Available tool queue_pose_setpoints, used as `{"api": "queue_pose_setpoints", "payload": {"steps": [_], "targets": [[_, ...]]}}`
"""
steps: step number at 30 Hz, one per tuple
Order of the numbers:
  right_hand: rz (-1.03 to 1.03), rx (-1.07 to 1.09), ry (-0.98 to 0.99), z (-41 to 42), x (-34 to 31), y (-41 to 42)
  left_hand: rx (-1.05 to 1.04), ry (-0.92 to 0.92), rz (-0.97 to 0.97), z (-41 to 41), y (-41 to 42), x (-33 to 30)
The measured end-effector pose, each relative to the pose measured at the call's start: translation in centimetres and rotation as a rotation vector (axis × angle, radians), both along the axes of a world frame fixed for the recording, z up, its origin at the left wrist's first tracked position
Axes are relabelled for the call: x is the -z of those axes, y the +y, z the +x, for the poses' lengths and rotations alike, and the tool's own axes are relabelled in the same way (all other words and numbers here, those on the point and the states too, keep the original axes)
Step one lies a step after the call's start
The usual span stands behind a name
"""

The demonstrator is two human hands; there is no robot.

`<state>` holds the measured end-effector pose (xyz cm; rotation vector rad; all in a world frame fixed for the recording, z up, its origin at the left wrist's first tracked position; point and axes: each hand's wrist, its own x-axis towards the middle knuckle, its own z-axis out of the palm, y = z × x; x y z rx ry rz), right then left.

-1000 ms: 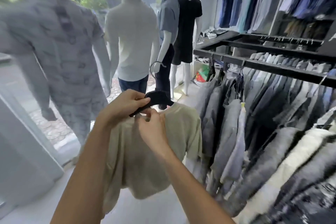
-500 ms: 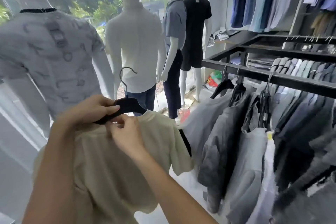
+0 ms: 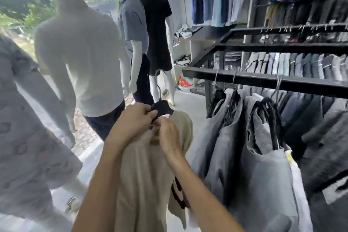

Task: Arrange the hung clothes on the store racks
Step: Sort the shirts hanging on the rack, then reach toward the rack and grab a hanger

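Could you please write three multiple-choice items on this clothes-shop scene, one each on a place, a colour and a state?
1. Where is the black hanger carrying the shirt?
A. Hooked on the rack rail
B. Held in front of the person, off the rail
C. Lying on the floor

2. What colour is the held shirt?
A. Beige
B. Navy
C. Red

3. What is the left hand doing?
A. Hanging free
B. Gripping the hanger
C. Touching a mannequin

Answers: 1 B, the hook is in the air, left of the rack rail. 2 A, the fabric is pale beige. 3 B, its fingers close on the hanger, while the right hand pinches the collar.
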<state>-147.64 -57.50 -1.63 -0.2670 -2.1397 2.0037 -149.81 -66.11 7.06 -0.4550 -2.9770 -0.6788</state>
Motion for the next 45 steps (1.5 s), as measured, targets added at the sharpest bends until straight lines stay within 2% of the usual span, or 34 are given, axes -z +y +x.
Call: {"api": "queue_pose_setpoints", "payload": {"steps": [3, 8, 12, 14, 16, 20, 22, 24, 29, 33, 35, 37, 40, 42, 45], "targets": [[-0.079, 0.185, -0.015, -2.2, -0.9, 4.0, 0.157, 0.032, 0.09, -2.6, 4.0, 0.2], [-0.025, 0.501, 0.057, -3.7, -1.6, 7.7, 0.404, 0.083, 0.158, -5.1, 9.3, 0.6], [-0.025, 0.651, -0.042, -4.1, -0.8, 9.2, 0.491, 0.091, 0.193, -6.3, 11.6, 2.1], [0.107, 0.705, -0.062, -4.6, -0.7, 9.6, 0.517, 0.089, 0.204, -6.5, 12.1, 2.4], [0.297, 0.707, -0.128, -4.7, -0.3, 9.6, 0.543, 0.096, 0.232, -6.4, 12.1, 2.6], [0.514, 0.688, -0.25, -5.2, 1.4, 9.7, 0.528, 0.046, 0.245, -7.1, 11.8, 4.6], [0.558, 0.616, -0.396, -5.9, 2.6, 9.6, 0.503, -0.018, 0.233, -7.6, 11.8, 6.1], [0.52, 0.561, -0.463, -6.6, 4.3, 9.1, 0.486, -0.044, 0.219, -7.7, 11.6, 7.2], [0.366, 0.687, -0.344, -5.3, 4.1, 7.8, 0.493, 0.027, 0.229, -7.2, 11.1, 7.7], [0.212, 0.654, -0.283, -4.2, 2.8, 7.5, 0.449, -0.018, 0.25, -7.1, 11.0, 8.2], [0.207, 0.641, -0.249, -3.6, 2.4, 7.5, 0.396, 0.004, 0.242, -6.9, 11.0, 7.9], [0.217, 0.632, -0.215, -2.6, 1.6, 7.7, 0.314, 0.071, 0.321, -6.4, 10.9, 7.3], [0.207, 0.583, -0.166, -0.8, 0.6, 8.3, 0.242, 0.344, 0.528, -5.0, 11.1, 6.2], [0.199, 0.574, -0.126, 1.3, 0.0, 8.8, 0.272, 0.474, 0.638, -3.3, 11.9, 5.6], [0.236, 0.63, -0.074, 6.0, -1.2, 10.0, 0.409, 0.476, 0.743, 0.7, 14.0, 5.2]]}}
